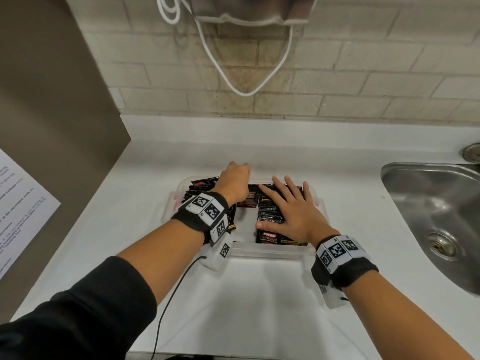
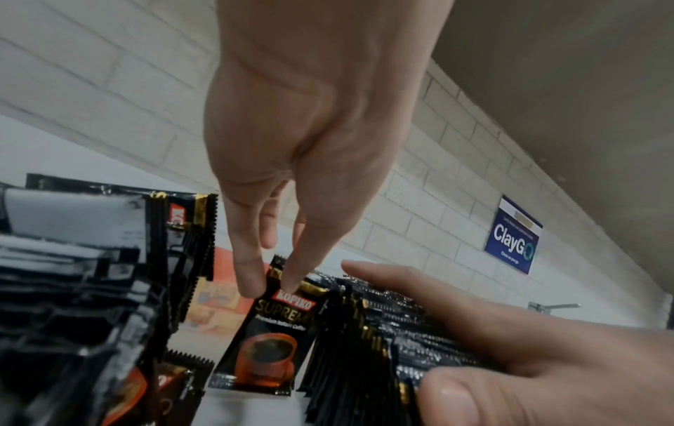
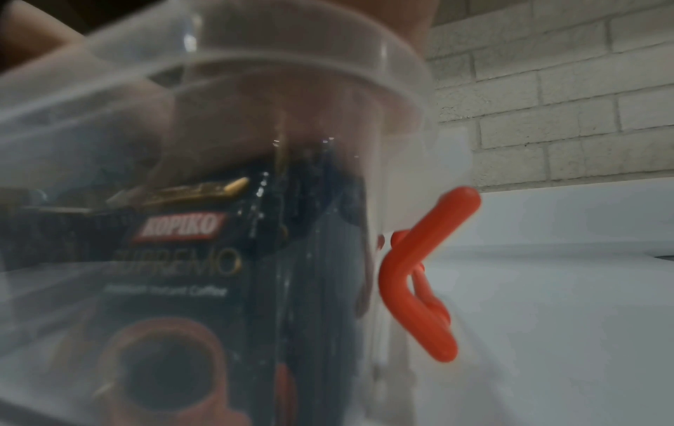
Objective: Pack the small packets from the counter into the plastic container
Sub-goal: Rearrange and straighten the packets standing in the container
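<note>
In the head view, a clear plastic container (image 1: 270,252) is seen on the white counter (image 1: 259,307), just left of a steel sink (image 1: 428,211), and black coffee packets (image 1: 270,214) are stood inside it in rows along both sides. The right hand (image 1: 291,211) is laid flat with fingers spread over the right-hand row, its thumb at the row's near end. The left hand (image 1: 233,183) is reached down into the far left part of the container, wrist bent, its fingertips hidden from this view. A sheet of printed paper (image 1: 20,203) is seen at the left edge. In the left wrist view, a single packet (image 2: 269,340) is pinched at its top edge between the left thumb and a finger and is held upright between the two rows, while the right hand's straight fingers (image 2: 419,291) are pressed on the packet tops beside it. A blue sign (image 2: 512,235) is fixed to the brick wall. In the right wrist view, the container's wall (image 3: 226,121) fills the frame, a packet is seen through it, and an orange latch (image 3: 419,273) hangs at its side.
</note>
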A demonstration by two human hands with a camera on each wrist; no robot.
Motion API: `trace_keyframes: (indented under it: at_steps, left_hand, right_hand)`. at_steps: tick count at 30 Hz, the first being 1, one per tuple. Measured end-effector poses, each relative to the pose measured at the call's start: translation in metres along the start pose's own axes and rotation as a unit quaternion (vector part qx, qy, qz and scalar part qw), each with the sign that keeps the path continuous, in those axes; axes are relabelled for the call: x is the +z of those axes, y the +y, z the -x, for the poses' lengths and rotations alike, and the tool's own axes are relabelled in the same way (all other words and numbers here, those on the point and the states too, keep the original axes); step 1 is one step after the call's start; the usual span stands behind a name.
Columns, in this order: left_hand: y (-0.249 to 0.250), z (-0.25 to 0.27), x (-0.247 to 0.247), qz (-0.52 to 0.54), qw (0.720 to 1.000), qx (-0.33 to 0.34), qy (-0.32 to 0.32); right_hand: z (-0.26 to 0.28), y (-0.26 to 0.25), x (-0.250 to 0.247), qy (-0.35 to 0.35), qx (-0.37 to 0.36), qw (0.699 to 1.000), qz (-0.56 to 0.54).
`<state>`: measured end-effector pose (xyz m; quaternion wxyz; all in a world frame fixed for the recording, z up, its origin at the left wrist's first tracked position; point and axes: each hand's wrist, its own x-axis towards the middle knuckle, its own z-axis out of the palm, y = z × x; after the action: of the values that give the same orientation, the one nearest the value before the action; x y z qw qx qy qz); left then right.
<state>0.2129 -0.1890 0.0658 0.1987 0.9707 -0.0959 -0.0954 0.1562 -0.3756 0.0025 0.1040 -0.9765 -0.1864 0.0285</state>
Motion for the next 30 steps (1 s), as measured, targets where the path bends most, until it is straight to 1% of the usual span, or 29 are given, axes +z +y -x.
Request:
trace_keyframes:
  at_steps: [3, 7, 10, 12, 13, 14, 15, 16, 17, 18, 19, 20, 22, 24, 27, 28, 30]
  left_hand:
    - [0.003, -0.002, 0.001, -0.037, 0.999, -0.006, -0.002]
    - [0.005, -0.002, 0.001, -0.043, 0.999, -0.029, 0.012]
    - [0.006, 0.001, -0.003, -0.077, 0.995, -0.05, 0.041]
    - [0.007, 0.005, -0.008, -0.08, 0.993, -0.039, 0.072]
    - [0.008, 0.007, -0.011, -0.06, 0.996, -0.024, 0.069]
    - [0.008, 0.008, -0.013, -0.032, 0.999, -0.002, 0.041]
    - [0.007, 0.011, -0.016, -0.011, 1.0, 0.017, -0.016]
    - [0.007, 0.014, -0.017, -0.007, 0.995, 0.028, -0.1]
    - [0.006, 0.017, -0.018, -0.022, 0.98, 0.035, -0.193]
    - [0.007, 0.019, -0.017, -0.049, 0.959, 0.041, -0.278]
    - [0.009, 0.022, -0.015, -0.079, 0.937, 0.046, -0.336]
    - [0.01, 0.024, -0.012, -0.105, 0.922, 0.046, -0.37]
    - [0.013, 0.028, -0.005, -0.128, 0.9, 0.018, -0.416]
    - [0.016, 0.032, 0.0, -0.145, 0.882, -0.005, -0.449]
    - [0.017, 0.036, 0.0, -0.103, 0.873, -0.023, -0.477]
    - [0.017, 0.037, -0.003, -0.096, 0.872, -0.02, -0.479]
    - [0.015, 0.038, -0.009, -0.111, 0.869, 0.016, -0.481]
  right_hand:
    - [0.001, 0.0, -0.001, -0.005, -0.004, 1.0, 0.006]
    - [0.001, 0.0, -0.001, -0.01, -0.003, 1.0, 0.014]
    - [0.001, -0.001, -0.002, -0.012, -0.002, 1.0, 0.016]
    - [0.001, -0.001, -0.002, -0.014, -0.001, 1.0, 0.018]
    - [0.001, -0.001, -0.002, -0.016, -0.001, 1.0, 0.021]
    - [0.001, -0.001, -0.002, -0.016, -0.001, 1.0, 0.023]
    - [0.0, -0.001, -0.002, -0.015, -0.002, 1.0, 0.024]
    - [0.0, -0.001, -0.001, -0.013, -0.002, 1.0, 0.026]
    - [0.0, 0.0, -0.001, -0.012, -0.003, 1.0, 0.028]
    - [0.0, 0.0, -0.001, -0.011, -0.003, 1.0, 0.029]
    - [0.0, 0.0, -0.001, -0.012, -0.004, 0.999, 0.03]
    - [0.0, 0.0, -0.001, -0.012, -0.005, 0.999, 0.031]
    - [0.0, 0.0, -0.001, -0.014, -0.007, 0.999, 0.034]
    - [0.001, 0.0, -0.002, -0.013, -0.006, 0.999, 0.034]
    - [0.001, 0.0, -0.003, -0.016, -0.004, 0.999, 0.034]
    - [0.001, 0.0, -0.003, -0.015, -0.004, 0.999, 0.033]
    - [0.001, -0.001, -0.002, -0.015, -0.003, 0.999, 0.029]
